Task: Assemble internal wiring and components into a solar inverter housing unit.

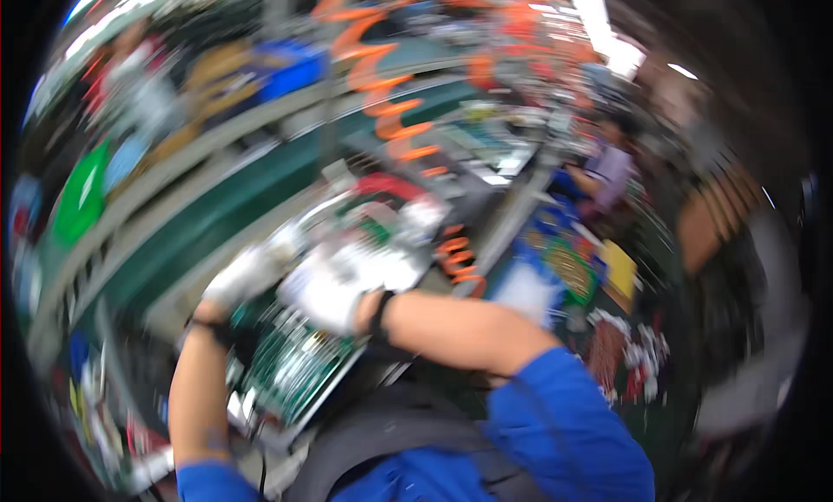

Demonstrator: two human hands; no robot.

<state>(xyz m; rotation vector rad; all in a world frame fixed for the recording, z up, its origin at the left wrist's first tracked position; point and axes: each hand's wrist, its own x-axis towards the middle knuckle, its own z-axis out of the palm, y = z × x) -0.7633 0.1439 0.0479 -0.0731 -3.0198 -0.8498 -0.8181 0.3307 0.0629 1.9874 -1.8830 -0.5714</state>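
Motion blurs the whole view. My left hand (245, 277), in a white glove, reaches in at the left beside some small pale parts. My right hand (325, 295), also white-gloved, is just to its right, next to a whitish, shiny assembly (382, 250) with a green patch. The fingers of both hands are smeared, so what they hold, if anything, does not show. Below the hands, close to my body, lies a green circuit board (299, 363). Dark bands circle both wrists.
An orange coiled hose (382, 94) hangs down beyond the hands, and a second orange coil (458, 257) is to the right. A blue bin (291, 70) stands at the back left. Another person (607, 168) in a light purple top sits at the right.
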